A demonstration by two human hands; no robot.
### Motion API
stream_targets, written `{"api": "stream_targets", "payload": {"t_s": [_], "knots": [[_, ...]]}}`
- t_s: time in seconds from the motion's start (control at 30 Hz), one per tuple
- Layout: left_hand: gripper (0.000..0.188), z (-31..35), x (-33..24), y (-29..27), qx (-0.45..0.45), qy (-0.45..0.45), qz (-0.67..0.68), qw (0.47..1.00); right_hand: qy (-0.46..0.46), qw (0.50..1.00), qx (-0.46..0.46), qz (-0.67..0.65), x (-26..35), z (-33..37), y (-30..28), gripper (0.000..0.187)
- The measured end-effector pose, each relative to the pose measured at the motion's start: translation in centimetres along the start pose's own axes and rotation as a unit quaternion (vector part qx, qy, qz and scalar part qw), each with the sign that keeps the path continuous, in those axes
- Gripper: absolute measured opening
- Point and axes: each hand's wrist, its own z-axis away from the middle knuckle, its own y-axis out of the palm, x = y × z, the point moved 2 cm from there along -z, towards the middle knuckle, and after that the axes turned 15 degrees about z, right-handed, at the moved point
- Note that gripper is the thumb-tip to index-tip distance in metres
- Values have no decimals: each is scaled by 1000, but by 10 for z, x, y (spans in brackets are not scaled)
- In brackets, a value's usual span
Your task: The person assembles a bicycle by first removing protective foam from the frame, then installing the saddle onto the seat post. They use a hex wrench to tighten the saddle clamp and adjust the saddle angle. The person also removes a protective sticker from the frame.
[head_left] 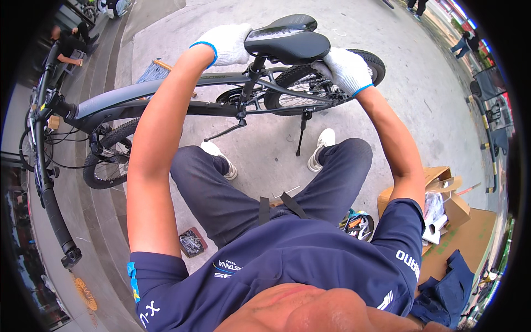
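A grey and black bicycle stands side-on in front of me, its frame (119,103) running from the handlebar on the left to the rear wheel (362,63) on the right. My left hand (228,45), in a white knit glove with a blue cuff, is closed around the left end of the black saddle (293,45). At the saddle's right end, my right hand (347,72), gloved the same way, grips its rear edge from the side. The fingertips of both are partly hidden. Below the saddle runs the seat post (255,72), and the kickstand (303,133) is down.
The handlebar (47,199) reaches close on my left. A tray of small metal parts (192,242) lies by my left leg. To my right are a pouch of tools (357,224), an opened cardboard box (456,207) and dark cloth (447,290). People sit or stand farther off.
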Motion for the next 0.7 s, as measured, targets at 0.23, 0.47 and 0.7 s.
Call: {"api": "stream_targets", "payload": {"t_s": [0.23, 0.47, 0.7], "knots": [[56, 2, -1, -2, -1, 6, 25, 1000, -12, 987, 107, -117, 6, 21, 14, 39], [59, 4, -4, -3, -5, 0, 35, 999, 178, 814, 172, -526, 150, 53, 46, 29], [58, 3, -7, -5, 4, 6, 24, 1000, 317, 273, 90, -904, 241, -17, 30, 42]]}}
